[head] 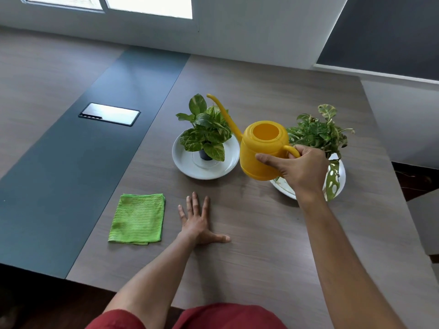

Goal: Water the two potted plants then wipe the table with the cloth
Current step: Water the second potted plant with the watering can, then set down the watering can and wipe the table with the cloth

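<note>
A folded green cloth [137, 219] lies flat on the tabletop [261, 233], just left of the left hand [198, 223], whose fingers [194, 205] are straight, slightly spread and resting palm-down on the wood, holding nothing. Beyond those fingertips stands the pothos plant [205, 129] in a small dark pot on a white plate [181, 160].

To its right is the yellow watering can [261, 150], its long thin spout [224, 115] reaching up and left behind the pothos leaves. The right hand [300, 167] grips the can: the fingers curl through the loop handle and the thumb presses against the can's side. The can looks about level, and no water is visible at the spout. Whether it rests on the tabletop or is just lifted cannot be told.

Behind the right hand's knuckles sits the second plant [318, 134], with holed leaves, on its own white plate [341, 179].

The step in hand seems to be watering the pothos. To do it well, bring the spout tip low over the soil beneath the leaves, then tilt slowly from the wrist so water falls into the pot rather than over the plate rim.
</note>
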`<control>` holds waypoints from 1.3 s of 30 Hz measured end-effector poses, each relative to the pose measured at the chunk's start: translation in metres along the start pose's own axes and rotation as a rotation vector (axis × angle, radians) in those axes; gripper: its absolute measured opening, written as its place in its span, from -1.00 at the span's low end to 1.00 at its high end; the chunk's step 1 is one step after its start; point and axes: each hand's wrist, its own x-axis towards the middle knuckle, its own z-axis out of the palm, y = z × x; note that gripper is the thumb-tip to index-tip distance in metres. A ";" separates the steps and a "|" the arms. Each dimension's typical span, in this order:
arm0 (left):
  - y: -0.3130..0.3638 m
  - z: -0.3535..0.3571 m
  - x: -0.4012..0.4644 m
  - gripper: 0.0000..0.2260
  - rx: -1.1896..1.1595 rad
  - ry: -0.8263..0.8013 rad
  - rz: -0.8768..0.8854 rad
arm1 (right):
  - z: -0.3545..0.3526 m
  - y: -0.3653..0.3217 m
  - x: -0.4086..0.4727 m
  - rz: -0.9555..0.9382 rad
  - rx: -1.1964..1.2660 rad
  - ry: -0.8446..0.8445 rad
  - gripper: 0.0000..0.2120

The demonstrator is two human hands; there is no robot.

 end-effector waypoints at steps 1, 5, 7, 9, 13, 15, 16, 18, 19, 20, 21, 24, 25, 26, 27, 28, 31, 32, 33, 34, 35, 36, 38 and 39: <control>0.000 0.000 0.000 0.42 -0.003 0.008 0.002 | -0.001 0.004 -0.002 0.013 0.017 0.004 -0.35; 0.006 0.002 -0.004 0.35 -0.028 0.070 -0.004 | -0.009 0.022 -0.013 0.030 0.067 0.015 -0.41; 0.010 0.003 -0.007 0.28 -0.050 0.113 0.009 | -0.016 0.033 -0.018 0.047 0.077 0.023 -0.39; 0.015 0.008 -0.010 0.22 -0.053 0.171 0.047 | -0.023 0.043 -0.025 0.063 0.088 0.032 -0.35; 0.035 0.020 -0.017 0.15 -0.024 0.223 0.123 | -0.043 0.062 -0.041 0.112 0.108 0.048 -0.47; 0.050 0.027 -0.022 0.11 -0.023 0.218 0.162 | -0.053 0.074 -0.050 0.159 0.114 0.061 -0.44; 0.057 0.031 -0.024 0.09 -0.023 0.219 0.185 | -0.058 0.080 -0.054 0.174 0.111 0.075 -0.38; 0.074 0.038 -0.028 0.08 -0.004 0.214 0.240 | -0.070 0.092 -0.062 0.205 0.111 0.113 -0.29; 0.082 0.043 -0.030 0.08 0.005 0.211 0.266 | -0.076 0.099 -0.066 0.221 0.110 0.122 -0.28; 0.092 0.047 -0.032 0.08 0.018 0.201 0.293 | -0.084 0.105 -0.070 0.237 0.105 0.136 -0.28; 0.101 0.051 -0.033 0.08 0.030 0.190 0.316 | -0.092 0.112 -0.074 0.249 0.100 0.148 -0.29; 0.129 0.063 -0.035 0.08 0.074 0.162 0.380 | -0.117 0.132 -0.087 0.281 0.068 0.178 -0.28; 0.138 0.066 -0.035 0.08 0.083 0.157 0.399 | -0.125 0.138 -0.092 0.296 0.056 0.185 -0.32; 0.148 0.070 -0.036 0.08 0.090 0.151 0.420 | -0.133 0.145 -0.097 0.321 0.040 0.197 -0.36; 0.158 0.073 -0.037 0.09 0.096 0.143 0.440 | -0.141 0.152 -0.102 0.348 0.036 0.217 -0.38; 0.168 0.077 -0.038 0.09 0.103 0.137 0.460 | -0.149 0.159 -0.106 0.377 0.042 0.236 -0.37; 0.198 0.088 -0.043 0.08 0.121 0.110 0.520 | -0.173 0.187 -0.121 0.435 0.060 0.283 -0.30; 0.205 0.091 -0.044 0.08 0.124 0.102 0.534 | -0.178 0.195 -0.125 0.444 0.048 0.288 -0.31; 0.215 0.094 -0.046 0.08 0.129 0.087 0.548 | -0.186 0.205 -0.129 0.451 0.033 0.293 -0.34; 0.224 0.098 -0.048 0.08 0.138 0.072 0.557 | -0.192 0.212 -0.133 0.467 0.018 0.296 -0.36; 0.233 0.102 -0.050 0.08 0.149 0.057 0.563 | -0.198 0.222 -0.138 0.484 0.014 0.302 -0.36; 0.241 0.106 -0.052 0.09 0.158 0.046 0.566 | -0.204 0.230 -0.141 0.504 0.015 0.307 -0.33; 0.258 0.114 -0.054 0.12 0.175 0.036 0.568 | -0.214 0.247 -0.149 0.528 0.037 0.314 -0.32; 0.266 0.119 -0.055 0.12 0.183 0.033 0.574 | -0.220 0.256 -0.153 0.536 0.041 0.324 -0.35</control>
